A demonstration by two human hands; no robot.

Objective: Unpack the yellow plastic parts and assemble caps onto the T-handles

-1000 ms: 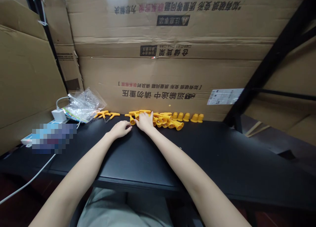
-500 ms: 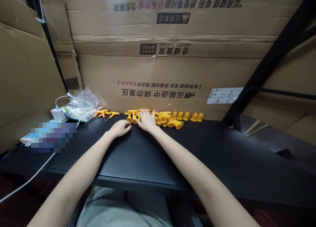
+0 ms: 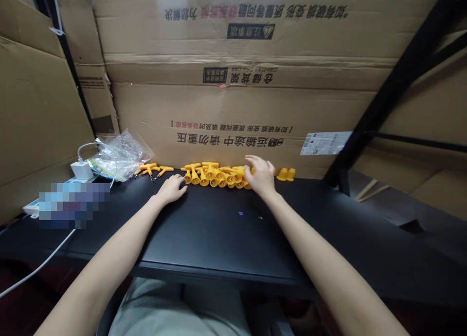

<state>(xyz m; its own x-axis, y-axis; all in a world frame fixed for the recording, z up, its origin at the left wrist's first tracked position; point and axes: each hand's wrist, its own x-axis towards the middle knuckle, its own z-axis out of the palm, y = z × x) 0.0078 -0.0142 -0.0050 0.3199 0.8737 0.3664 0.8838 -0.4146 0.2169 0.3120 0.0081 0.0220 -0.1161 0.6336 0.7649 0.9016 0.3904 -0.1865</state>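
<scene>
Several yellow corkscrews (image 3: 219, 175) with T-shaped handles and bell-shaped bodies lie in a piled row along the cardboard, their round open ends facing me. My left hand (image 3: 170, 190) rests at the row's left end, fingers loosely bent and thumb apart, with nothing visible in it. At the right end, my right hand (image 3: 261, 176) has its fingers spread over the row and hides part of it; contact is hard to make out. Two yellow bell-shaped caps (image 3: 286, 174) stand just right of that hand. Left of my left hand lie yellow T-handles (image 3: 149, 169) with bare metal spirals.
A cardboard sheet (image 3: 204, 107) walls off the back of the black table (image 3: 204, 238). Clear plastic bags (image 3: 122, 153), a white charger (image 3: 82, 170) and a power strip (image 3: 32, 208) sit at left. A small blue disc (image 3: 241, 213) lies on the tabletop.
My right hand has moved right from the middle of the pile to its right end. My left hand has shifted slightly left. The corkscrews now sit in a tidier row.
</scene>
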